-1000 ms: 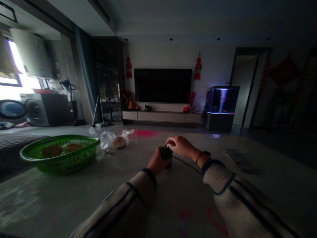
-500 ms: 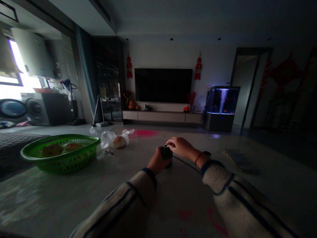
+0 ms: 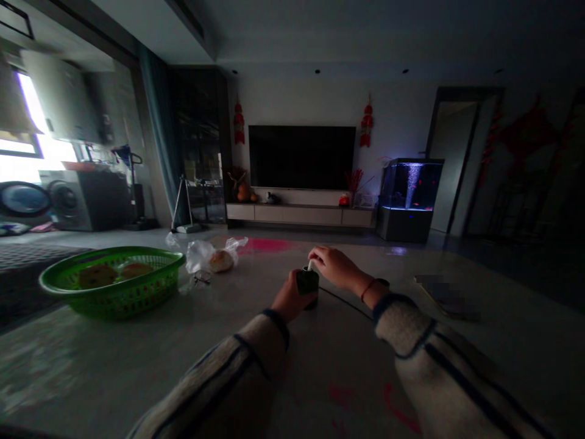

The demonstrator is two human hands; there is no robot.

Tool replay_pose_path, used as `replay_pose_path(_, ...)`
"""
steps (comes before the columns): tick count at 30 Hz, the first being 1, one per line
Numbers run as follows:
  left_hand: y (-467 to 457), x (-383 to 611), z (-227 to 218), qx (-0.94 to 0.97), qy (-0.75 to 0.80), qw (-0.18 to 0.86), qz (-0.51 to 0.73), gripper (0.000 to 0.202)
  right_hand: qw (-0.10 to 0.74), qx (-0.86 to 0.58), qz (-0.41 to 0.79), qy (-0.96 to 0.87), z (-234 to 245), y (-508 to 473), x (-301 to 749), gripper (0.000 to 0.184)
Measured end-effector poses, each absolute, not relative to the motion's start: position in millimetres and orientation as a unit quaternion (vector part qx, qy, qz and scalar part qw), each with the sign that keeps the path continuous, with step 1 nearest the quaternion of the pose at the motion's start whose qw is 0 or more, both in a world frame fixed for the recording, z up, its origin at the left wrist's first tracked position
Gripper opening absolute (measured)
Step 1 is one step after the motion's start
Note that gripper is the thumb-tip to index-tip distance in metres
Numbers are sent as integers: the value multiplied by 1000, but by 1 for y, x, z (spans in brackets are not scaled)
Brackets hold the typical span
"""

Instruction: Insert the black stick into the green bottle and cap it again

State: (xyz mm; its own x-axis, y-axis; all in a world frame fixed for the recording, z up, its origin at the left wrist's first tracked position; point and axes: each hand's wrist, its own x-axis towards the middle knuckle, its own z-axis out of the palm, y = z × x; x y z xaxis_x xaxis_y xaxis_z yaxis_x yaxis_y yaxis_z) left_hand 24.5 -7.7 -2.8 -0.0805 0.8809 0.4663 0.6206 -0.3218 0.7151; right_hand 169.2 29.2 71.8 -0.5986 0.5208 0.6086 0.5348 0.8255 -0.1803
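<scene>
A small dark green jar stands on the pale tabletop in the middle of the head view. My left hand is wrapped round its near left side. Just above the jar's mouth, my right hand pinches a thin white stick-like thing that points down into the jar. A red band sits on my right wrist. A thin dark cord runs along the table from the jar to the right. A small dark round lid-like thing lies behind my right wrist.
A green plastic basket with round baked goods stands at the left. A clear bag with a bun lies behind it. A dark flat object rests on the right. Beyond the table are a television and a lit fish tank.
My right hand has lifted a little off the jar's top, and a thin white stick now shows between its fingers. The left hand and the jar have stayed put.
</scene>
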Motion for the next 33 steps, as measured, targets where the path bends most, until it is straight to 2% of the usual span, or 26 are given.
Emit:
replay_pose_path(5,-9,25,-1,664,571,134,464,62,360,-289,7,-887,75,24,168,14)
replay_pose_path(18,-11,28,2,666,560,136,472,60,295,-303,-12,-906,69,20,164,18)
replay_pose_path(28,-7,24,-3,665,562,132,475,60,311,-294,-1,-904,71,23,166,18)
replay_pose_path(33,-4,23,-7,663,561,139,477,63,298,-343,3,-891,75,34,180,18)
